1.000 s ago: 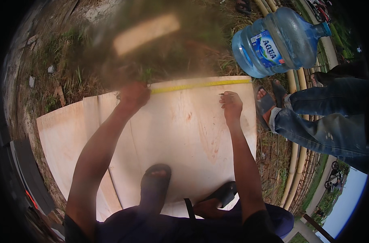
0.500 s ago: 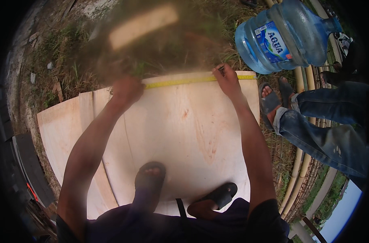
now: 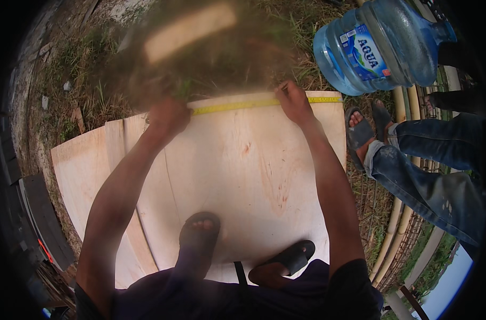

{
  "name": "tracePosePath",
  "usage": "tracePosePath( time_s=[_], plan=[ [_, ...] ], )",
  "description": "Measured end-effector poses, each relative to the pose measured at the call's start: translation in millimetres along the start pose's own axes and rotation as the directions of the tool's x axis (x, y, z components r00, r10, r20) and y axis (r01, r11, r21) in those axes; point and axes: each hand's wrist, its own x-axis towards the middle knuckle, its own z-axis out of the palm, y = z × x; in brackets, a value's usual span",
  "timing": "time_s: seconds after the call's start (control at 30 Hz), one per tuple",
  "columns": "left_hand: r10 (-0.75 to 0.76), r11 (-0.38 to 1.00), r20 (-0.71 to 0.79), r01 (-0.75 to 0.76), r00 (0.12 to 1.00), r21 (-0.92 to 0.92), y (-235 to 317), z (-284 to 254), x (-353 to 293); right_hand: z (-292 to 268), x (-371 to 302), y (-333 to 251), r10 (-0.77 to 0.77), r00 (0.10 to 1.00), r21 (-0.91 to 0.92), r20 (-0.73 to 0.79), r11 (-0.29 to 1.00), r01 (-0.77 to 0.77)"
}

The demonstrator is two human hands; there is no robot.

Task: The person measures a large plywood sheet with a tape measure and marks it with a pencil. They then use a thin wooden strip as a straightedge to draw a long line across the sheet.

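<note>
A yellow tape measure [image 3: 237, 106] is stretched along the far edge of a pale plywood sheet [image 3: 227, 165]. At its left end my left hand [image 3: 168, 118] is closed round it; lens smear blurs the fingers, and the tape's case does not show. My right hand [image 3: 296, 104] is closed at the same edge, over the blade, its fingertips pinched on something too small to make out. Beyond it the blade runs on to the sheet's right corner. Both my feet, in dark sandals [image 3: 293, 257], stand on the plywood.
Lying at the far right is a large blue water jug [image 3: 381, 50]. Beside the sheet stands another person in jeans [image 3: 429, 181] and sandals. Bamboo poles [image 3: 395, 229] run along the right. A blurred wooden piece [image 3: 189, 32] lies on the grass ahead; dark boards [image 3: 45, 224] are at left.
My right hand has shifted slightly left along the tape, and its fingers have turned. The left hand keeps its grip in place. The view has moved a little.
</note>
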Motion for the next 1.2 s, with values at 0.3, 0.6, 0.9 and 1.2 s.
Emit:
tracePosePath(
  time_s=[0.3, 0.6, 0.9, 1.2],
  plan=[
    [0.006, 1.0, 0.052, -0.006, 0.999, 0.005, -0.6, -2.2, 2.1, 2.3, 2.3, 3.8, 0.002, 1.0, -0.042, 0.015, 0.999, -0.001],
    [0.025, 0.999, 0.112, -0.028, 0.993, 0.025, -0.7, -5.9, 2.4, -1.0, -1.8, -1.6, 0.024, 0.999, 0.027, 0.023, 0.999, -0.024],
    [-0.003, 1.0, 0.103, 0.001, 0.995, 0.025, 1.1, -3.4, 4.4, -1.2, -1.5, -1.5, 0.027, 1.0, 0.012, 0.01, 1.0, -0.027],
    [0.001, 0.999, 0.071, -0.004, 0.997, 0.033, -0.8, -0.4, 4.5, 0.7, -1.2, -3.2, 0.038, 0.999, 0.031, 0.002, 0.999, -0.038]
  ],
)
